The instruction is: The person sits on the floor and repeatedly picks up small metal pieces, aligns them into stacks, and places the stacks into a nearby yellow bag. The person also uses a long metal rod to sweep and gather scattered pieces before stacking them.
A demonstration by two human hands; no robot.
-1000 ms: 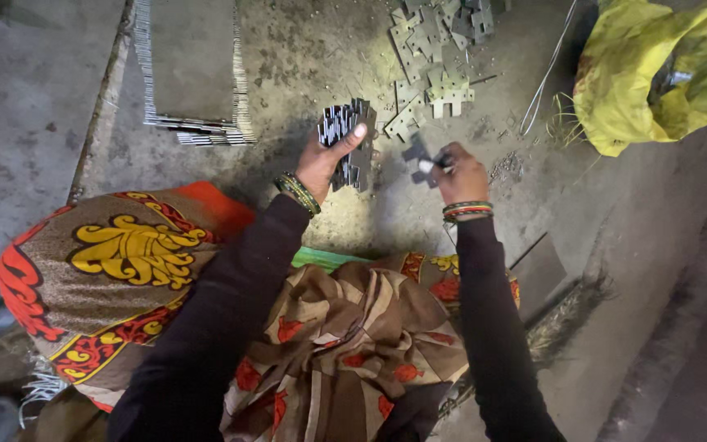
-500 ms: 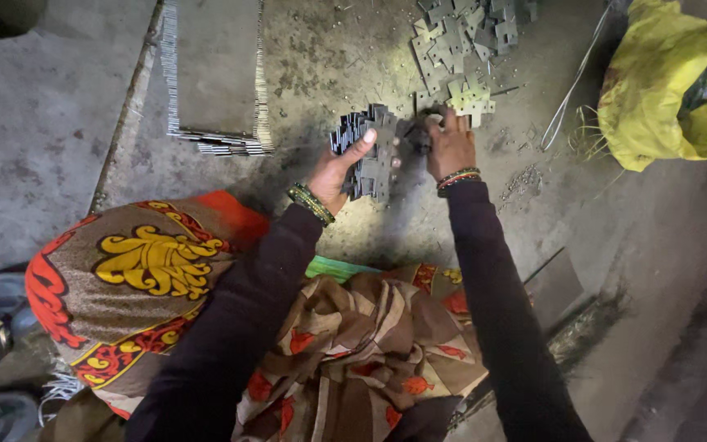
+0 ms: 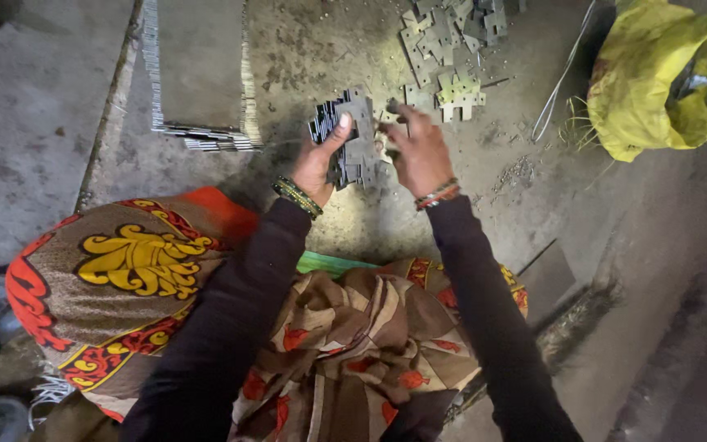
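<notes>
I see everything laid out on the floor (image 3: 34,123). My left hand (image 3: 318,164) holds a stack of plates (image 3: 347,137) in the middle, and my right hand (image 3: 419,151) sits just to its right, touching the stack's near edge. Beyond both hands, a loose pile of plates (image 3: 450,41) lies on the floor, reaching toward the top edge. To the left of the stack, well apart from it, a sheet pile (image 3: 198,69) lies flat. At far right, near the loose pile, a bag (image 3: 656,82) sits on the floor. Below the hands, my lap cloth (image 3: 345,344) lies between my arms.
</notes>
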